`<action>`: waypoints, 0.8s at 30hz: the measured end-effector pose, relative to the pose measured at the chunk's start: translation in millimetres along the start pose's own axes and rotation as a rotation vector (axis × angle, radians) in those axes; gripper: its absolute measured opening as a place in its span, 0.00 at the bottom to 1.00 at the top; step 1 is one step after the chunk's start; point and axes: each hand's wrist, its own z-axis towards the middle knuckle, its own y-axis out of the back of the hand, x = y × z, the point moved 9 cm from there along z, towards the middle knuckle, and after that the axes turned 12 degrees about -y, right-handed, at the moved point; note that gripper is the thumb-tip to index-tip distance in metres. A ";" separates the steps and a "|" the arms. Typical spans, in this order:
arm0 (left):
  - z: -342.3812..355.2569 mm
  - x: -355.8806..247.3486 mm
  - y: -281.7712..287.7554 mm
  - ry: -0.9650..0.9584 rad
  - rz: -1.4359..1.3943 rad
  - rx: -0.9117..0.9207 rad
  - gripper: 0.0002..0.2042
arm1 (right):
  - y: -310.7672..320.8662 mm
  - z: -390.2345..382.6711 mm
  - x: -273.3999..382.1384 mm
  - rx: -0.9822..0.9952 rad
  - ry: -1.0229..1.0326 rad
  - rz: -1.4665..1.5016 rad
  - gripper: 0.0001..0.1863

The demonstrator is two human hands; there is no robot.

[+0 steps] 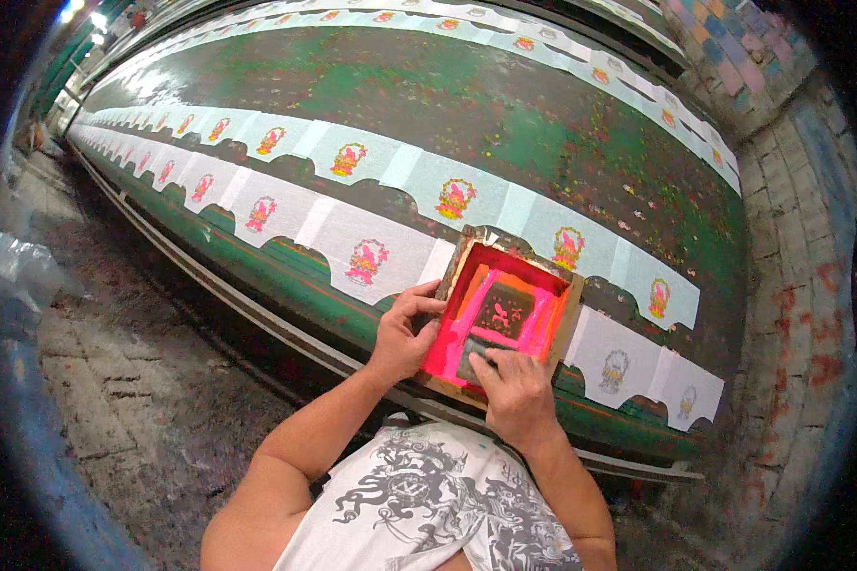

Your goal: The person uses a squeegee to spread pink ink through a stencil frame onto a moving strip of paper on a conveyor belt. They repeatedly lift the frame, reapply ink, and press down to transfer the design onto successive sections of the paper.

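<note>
A wooden screen-printing frame lies over the near row of white fabric pieces, its mesh coated with bright pink and some orange ink around a dark stencil area. My left hand grips the frame's left side, fingers curled at the rim. Inside the frame, my right hand holds a dark grey squeegee near the lower edge of the mesh. Left of the frame, a white piece carries pink prints. To its right, another piece shows pale grey prints. Behind, a second row bears pink and yellow prints.
The long green printing table is speckled with ink and runs to the far left, with more printed pieces along its far side. A metal rail edges its near side. A brick wall stands at the right; a grey floor lies below left.
</note>
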 end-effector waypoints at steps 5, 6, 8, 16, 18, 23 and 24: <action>3.5 -13.3 -1.3 0.015 0.052 -0.035 0.19 | 1.7 -17.4 17.7 0.010 -0.034 -0.021 0.22; 5.1 -20.0 -2.0 -0.035 0.123 -0.009 0.20 | 1.3 -19.1 19.3 0.023 -0.052 -0.004 0.22; 4.2 -30.2 -5.1 -0.131 0.242 0.038 0.20 | -0.4 -21.9 20.2 0.040 -0.076 0.047 0.22; 12.9 -15.2 -4.1 -0.073 0.205 0.088 0.17 | 20.0 -62.0 -11.1 -0.118 -0.225 0.246 0.26; 16.4 -20.4 -5.3 -0.059 0.128 0.065 0.12 | 32.2 -79.2 -28.9 -0.278 -0.295 0.254 0.24; 5.5 -57.9 -35.0 -0.170 0.136 0.096 0.10 | 39.1 -137.5 -78.8 -0.427 -0.622 0.455 0.21; 1.7 -62.8 -45.8 -0.188 0.143 0.097 0.10 | 37.3 -147.1 -88.1 -0.442 -0.653 0.545 0.21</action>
